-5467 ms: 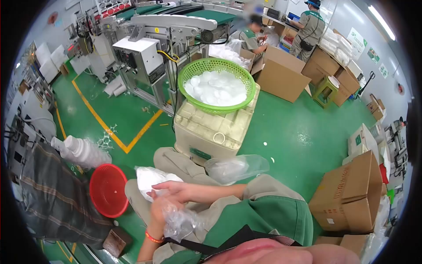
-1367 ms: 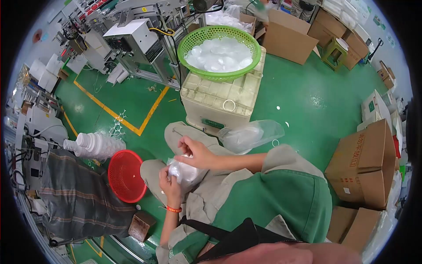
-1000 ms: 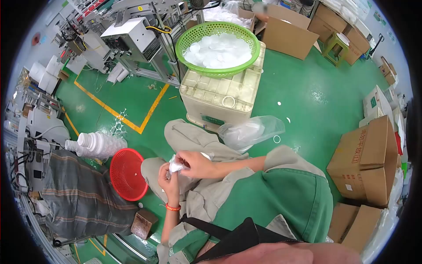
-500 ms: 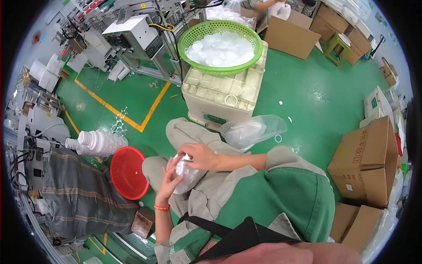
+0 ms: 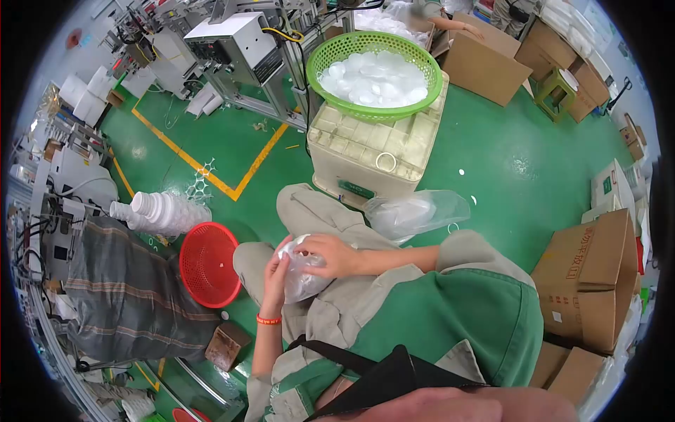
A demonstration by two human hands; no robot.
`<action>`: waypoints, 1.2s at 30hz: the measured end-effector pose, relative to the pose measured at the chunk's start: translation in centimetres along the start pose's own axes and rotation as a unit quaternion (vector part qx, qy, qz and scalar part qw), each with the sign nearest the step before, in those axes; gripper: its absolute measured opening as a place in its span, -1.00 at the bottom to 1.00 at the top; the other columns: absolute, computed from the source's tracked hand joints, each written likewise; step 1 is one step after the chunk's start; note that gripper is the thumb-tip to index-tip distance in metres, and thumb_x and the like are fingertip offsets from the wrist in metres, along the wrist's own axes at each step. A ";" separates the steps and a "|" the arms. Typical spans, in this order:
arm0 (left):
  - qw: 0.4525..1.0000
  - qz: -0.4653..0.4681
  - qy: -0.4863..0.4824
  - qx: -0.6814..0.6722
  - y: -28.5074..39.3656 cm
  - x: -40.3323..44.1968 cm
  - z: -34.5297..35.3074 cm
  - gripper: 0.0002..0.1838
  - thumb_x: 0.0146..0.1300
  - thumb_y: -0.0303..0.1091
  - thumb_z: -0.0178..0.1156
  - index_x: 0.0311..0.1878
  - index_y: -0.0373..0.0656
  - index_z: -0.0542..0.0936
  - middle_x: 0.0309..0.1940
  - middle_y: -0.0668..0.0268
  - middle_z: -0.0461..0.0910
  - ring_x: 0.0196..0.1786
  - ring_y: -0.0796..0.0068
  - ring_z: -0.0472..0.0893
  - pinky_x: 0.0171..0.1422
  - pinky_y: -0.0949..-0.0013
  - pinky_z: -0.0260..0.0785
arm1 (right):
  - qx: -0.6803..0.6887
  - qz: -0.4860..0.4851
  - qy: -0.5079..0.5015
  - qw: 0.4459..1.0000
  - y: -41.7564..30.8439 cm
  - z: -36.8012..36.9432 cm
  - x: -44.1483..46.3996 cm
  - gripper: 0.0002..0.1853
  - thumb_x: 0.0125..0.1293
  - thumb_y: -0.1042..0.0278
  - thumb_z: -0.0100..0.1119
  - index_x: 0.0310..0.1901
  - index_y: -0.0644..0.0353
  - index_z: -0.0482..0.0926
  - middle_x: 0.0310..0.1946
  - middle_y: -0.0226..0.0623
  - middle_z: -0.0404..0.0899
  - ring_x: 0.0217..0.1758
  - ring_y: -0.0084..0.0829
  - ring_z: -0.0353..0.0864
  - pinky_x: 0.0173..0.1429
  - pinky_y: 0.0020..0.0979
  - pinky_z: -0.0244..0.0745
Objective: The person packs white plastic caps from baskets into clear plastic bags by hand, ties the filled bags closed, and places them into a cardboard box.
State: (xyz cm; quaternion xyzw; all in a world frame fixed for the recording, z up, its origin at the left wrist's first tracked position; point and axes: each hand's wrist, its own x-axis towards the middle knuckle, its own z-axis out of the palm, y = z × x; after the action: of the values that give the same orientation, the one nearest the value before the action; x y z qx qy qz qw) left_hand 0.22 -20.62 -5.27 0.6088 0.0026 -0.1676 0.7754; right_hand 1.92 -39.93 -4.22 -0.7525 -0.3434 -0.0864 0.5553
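A clear plastic bag with white contents (image 5: 302, 283) rests over my lap, between my two hands. My left hand (image 5: 275, 280), with an orange band at its wrist, grips the gathered upper part of the bag from the left. From the right, my right hand (image 5: 329, 254) bends its fingers around the bag's top and side. Another clear bag with white pieces (image 5: 408, 214) lies beside my leg. Ahead, a green basket (image 5: 330, 102) full of white discs stands on a cream plastic box (image 5: 365, 151), where a white ring (image 5: 385, 162) also lies.
A red basket (image 5: 209, 266), a dark woven sack (image 5: 133, 295) and stacked white rolls (image 5: 165, 213) stand at the left. Machine frames are at the upper left. Cardboard boxes (image 5: 583, 274) stand at the right. Another person's arm (image 5: 457, 24) reaches over an open carton (image 5: 486, 67).
The view has shifted. My hands have gone from spread on the bag to closed around its upper part. The other person's hand, earlier beside white items, now shows over the carton.
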 end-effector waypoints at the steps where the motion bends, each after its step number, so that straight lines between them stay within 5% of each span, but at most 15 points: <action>1: 1.000 -0.011 -0.007 0.012 -0.3 0.0 -0.1 -0.67 0.37 -0.25 -0.04 -0.03 -0.31 0.55 0.32 0.21 0.23 0.21 0.48 0.35 0.28 0.39 0.15 | -0.008 0.015 -0.008 1.000 -0.4 0.1 0.1 -0.59 0.00 0.18 0.35 -0.21 0.28 0.49 -0.35 -0.15 0.50 -0.26 -0.18 0.51 -0.16 -0.26 0.43; 4: 0.997 -0.057 -0.009 0.050 0.3 -0.7 -0.1 -0.72 0.34 -0.31 -0.03 -0.12 -0.32 0.56 0.31 0.20 0.25 0.23 0.46 0.33 0.32 0.36 0.10 | -0.077 0.017 -0.016 0.997 0.2 0.9 1.0 -0.57 -0.02 0.11 0.35 -0.25 0.28 0.50 -0.42 -0.11 0.53 -0.35 -0.15 0.53 -0.20 -0.26 0.44; 7: 0.970 0.065 -0.054 0.227 1.5 -1.6 -1.9 -0.70 0.32 -0.28 0.01 -0.12 -0.34 0.56 0.25 0.17 0.31 0.16 0.37 0.42 0.16 0.38 0.32 | -0.017 0.092 -0.146 0.985 0.6 -0.1 2.5 -0.67 0.04 0.10 0.27 -0.47 0.26 0.53 -0.58 -0.11 0.53 -0.54 -0.11 0.51 -0.39 -0.22 0.40; 10: 0.975 0.048 0.216 0.020 3.5 -4.0 -6.7 -0.76 0.27 -0.34 0.04 -0.15 -0.34 0.54 -0.03 0.12 0.50 0.07 0.30 0.49 0.04 0.27 0.45 | -0.035 0.039 -0.146 0.988 1.3 -2.5 3.3 -0.65 0.11 0.11 0.23 -0.56 0.26 0.46 -0.67 -0.19 0.49 -0.61 -0.22 0.49 -0.46 -0.29 0.35; 12: 0.945 0.123 0.275 0.132 4.8 -5.9 -7.6 -0.76 0.30 -0.36 0.01 -0.07 -0.31 0.48 0.00 0.22 0.48 0.05 0.45 0.49 0.04 0.41 0.41 | 0.029 0.120 -0.150 0.981 2.6 -3.6 2.5 -0.62 0.15 0.09 0.21 -0.58 0.26 0.45 -0.70 -0.22 0.47 -0.64 -0.32 0.47 -0.48 -0.33 0.34; 13: 0.905 0.183 0.181 0.338 5.4 -5.6 -7.2 -0.69 0.25 -0.43 0.05 0.05 -0.28 0.41 0.05 0.24 0.43 0.11 0.44 0.44 0.12 0.40 0.36 | 0.115 0.214 -0.187 0.952 2.7 -3.4 2.2 -0.60 0.18 0.06 0.18 -0.57 0.27 0.48 -0.69 -0.23 0.48 -0.65 -0.38 0.44 -0.50 -0.36 0.32; 14: 0.935 0.174 0.135 0.278 4.9 -5.4 -5.5 -0.56 0.12 -0.48 0.16 0.11 -0.24 0.38 0.12 0.27 0.38 0.20 0.40 0.37 0.25 0.33 0.25 | 0.099 0.209 -0.195 0.953 2.6 -2.7 1.9 -0.60 0.18 0.05 0.17 -0.56 0.27 0.49 -0.68 -0.21 0.48 -0.66 -0.38 0.44 -0.50 -0.35 0.32; 16: 0.859 0.225 0.030 0.460 7.6 -4.6 0.3 -0.19 -0.14 -0.44 0.37 0.26 -0.23 0.26 0.16 0.17 0.34 0.26 0.24 0.32 0.37 0.23 0.10 | 0.021 0.179 -0.232 0.956 1.0 -1.9 2.2 -0.63 0.24 0.11 0.11 -0.50 0.30 0.49 -0.67 -0.18 0.46 -0.62 -0.39 0.41 -0.47 -0.31 0.30; 20: 0.873 0.213 -0.079 0.431 4.2 -2.3 4.6 0.02 -0.32 -0.26 0.53 0.29 -0.22 0.23 0.15 0.04 0.37 0.17 0.08 0.41 0.23 0.21 0.28 | 0.090 0.143 -0.213 0.962 -1.3 -0.2 1.2 -0.74 0.14 0.23 0.08 -0.46 0.30 0.53 -0.55 -0.09 0.55 -0.49 -0.24 0.52 -0.36 -0.25 0.38; 23: 0.835 0.278 -0.033 0.474 3.2 -1.8 5.7 -0.02 -0.29 -0.35 0.50 0.30 -0.20 0.25 -0.05 0.11 0.52 -0.05 0.18 0.55 0.03 0.30 0.40 | 0.161 0.204 -0.195 0.946 -1.5 -0.8 0.8 -0.79 0.08 0.30 0.09 -0.46 0.30 0.56 -0.53 -0.14 0.58 -0.50 -0.35 0.54 -0.39 -0.32 0.39; 26: 0.861 0.234 -0.002 0.452 4.2 -2.1 6.3 0.00 -0.28 -0.37 0.48 0.33 -0.18 0.22 -0.31 0.18 0.57 -0.30 0.25 0.58 -0.21 0.35 0.42 | 0.220 0.215 -0.173 0.936 -2.5 -1.6 1.1 -0.78 0.12 0.30 0.10 -0.48 0.31 0.55 -0.61 -0.28 0.56 -0.58 -0.56 0.47 -0.46 -0.44 0.35; 28: 0.873 0.182 0.003 0.452 5.4 -2.5 6.7 0.06 -0.26 -0.40 0.47 0.39 -0.15 0.12 -0.30 0.16 0.56 -0.27 0.22 0.58 -0.18 0.31 0.42 | 0.259 0.243 -0.174 0.918 -3.6 -2.9 1.6 -0.75 0.16 0.26 0.13 -0.52 0.29 0.54 -0.67 -0.35 0.50 -0.64 -0.63 0.39 -0.53 -0.47 0.27; 30: 0.858 0.229 -0.014 0.459 5.2 -2.9 6.7 0.07 -0.26 -0.41 0.45 0.40 -0.14 0.09 -0.33 0.16 0.56 -0.28 0.19 0.57 -0.18 0.30 0.41 | 0.214 0.199 -0.206 0.934 -4.0 -4.5 2.2 -0.74 0.20 0.25 0.14 -0.53 0.25 0.55 -0.70 -0.44 0.46 -0.64 -0.67 0.31 -0.54 -0.50 0.21; 34: 0.818 0.298 -0.046 0.489 6.8 -3.1 5.1 -0.57 -0.17 -0.33 0.39 -0.14 -0.18 0.58 -0.35 0.25 0.56 -0.22 0.28 0.52 0.13 0.16 0.22 | 0.452 0.351 -0.157 0.805 -4.9 -6.0 1.5 -0.78 0.29 0.25 0.13 -0.47 0.13 0.58 -0.62 -0.69 0.37 -0.58 -0.81 0.22 -0.54 -0.63 0.07; 36: 0.816 0.267 -0.070 0.508 7.4 -3.7 5.2 -0.62 -0.14 -0.31 0.38 -0.19 -0.17 0.57 -0.35 0.26 0.57 -0.20 0.28 0.52 0.19 0.15 0.16 | 0.405 0.280 -0.177 0.852 -4.6 -6.4 0.8 -0.73 0.30 0.24 0.12 -0.51 0.18 0.53 -0.67 -0.66 0.35 -0.59 -0.78 0.18 -0.54 -0.61 0.06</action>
State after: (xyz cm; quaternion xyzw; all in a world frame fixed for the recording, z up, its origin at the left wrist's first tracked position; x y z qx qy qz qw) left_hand -2.37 -23.06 3.85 0.8796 -0.2996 0.0268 0.3685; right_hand 1.31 -44.65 2.13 -0.5279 -0.2152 0.3540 0.7414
